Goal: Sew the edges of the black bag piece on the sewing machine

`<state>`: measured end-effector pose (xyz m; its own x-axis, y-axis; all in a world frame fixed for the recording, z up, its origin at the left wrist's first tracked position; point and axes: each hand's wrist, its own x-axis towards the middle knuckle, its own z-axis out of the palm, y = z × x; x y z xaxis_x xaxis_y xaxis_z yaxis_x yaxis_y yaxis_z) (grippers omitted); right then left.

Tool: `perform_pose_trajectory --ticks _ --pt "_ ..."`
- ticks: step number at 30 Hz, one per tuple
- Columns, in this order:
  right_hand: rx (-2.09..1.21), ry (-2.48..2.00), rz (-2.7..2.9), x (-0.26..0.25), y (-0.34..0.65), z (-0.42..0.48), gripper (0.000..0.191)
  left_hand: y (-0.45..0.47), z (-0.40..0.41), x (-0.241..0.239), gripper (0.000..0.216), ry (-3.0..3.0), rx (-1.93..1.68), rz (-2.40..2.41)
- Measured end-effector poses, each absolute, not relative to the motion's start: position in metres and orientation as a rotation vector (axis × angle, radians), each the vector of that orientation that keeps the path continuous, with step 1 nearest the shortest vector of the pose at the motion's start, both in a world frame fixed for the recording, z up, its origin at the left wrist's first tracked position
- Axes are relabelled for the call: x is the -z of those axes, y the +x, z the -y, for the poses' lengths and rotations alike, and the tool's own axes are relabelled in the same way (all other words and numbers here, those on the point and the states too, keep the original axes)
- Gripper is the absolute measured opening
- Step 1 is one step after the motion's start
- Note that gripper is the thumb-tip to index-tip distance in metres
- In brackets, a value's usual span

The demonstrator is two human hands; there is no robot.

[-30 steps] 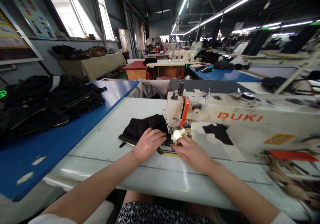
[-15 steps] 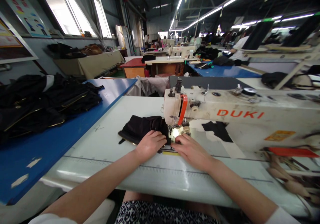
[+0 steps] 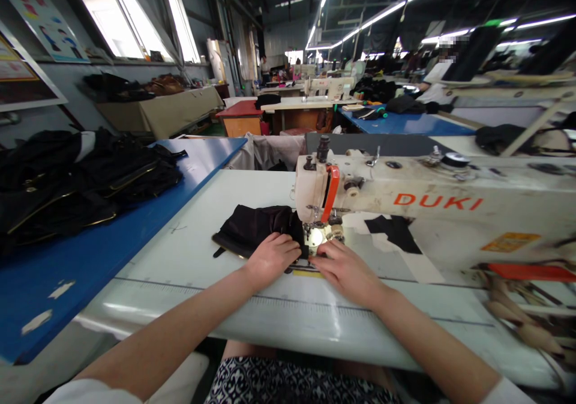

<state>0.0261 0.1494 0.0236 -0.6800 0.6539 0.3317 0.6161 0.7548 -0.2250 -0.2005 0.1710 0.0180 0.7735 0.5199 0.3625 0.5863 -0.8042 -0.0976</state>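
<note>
I see the left hand [image 3: 270,259] flat on the black fabric piece [image 3: 258,227], fingers curled down on its near edge. Right hand [image 3: 344,270] rests palm-down by the needle area of the DUKI sewing machine [image 3: 405,203], fingers extended, gripping nothing. Fabric lies on the white table [image 3: 189,254], left of the machine head. Black garment pile [image 3: 85,179] well apart on the blue table [image 3: 135,236].

Head camera looks forward-down, close over sewing table [image 3: 252,314].
</note>
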Motion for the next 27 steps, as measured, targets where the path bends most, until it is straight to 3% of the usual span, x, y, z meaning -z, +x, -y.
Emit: perform_pose_trajectory --ticks 15,27 --pt "-0.141 -1.032 2.524 -0.019 0.016 -0.154 0.021 -0.200 -0.172 -0.044 0.018 -2.883 0.198 0.811" --pt "-0.100 -1.000 2.553 -0.022 0.019 -0.161 0.020 -0.197 -0.175 -0.027 0.019 -2.725 0.343 0.746"
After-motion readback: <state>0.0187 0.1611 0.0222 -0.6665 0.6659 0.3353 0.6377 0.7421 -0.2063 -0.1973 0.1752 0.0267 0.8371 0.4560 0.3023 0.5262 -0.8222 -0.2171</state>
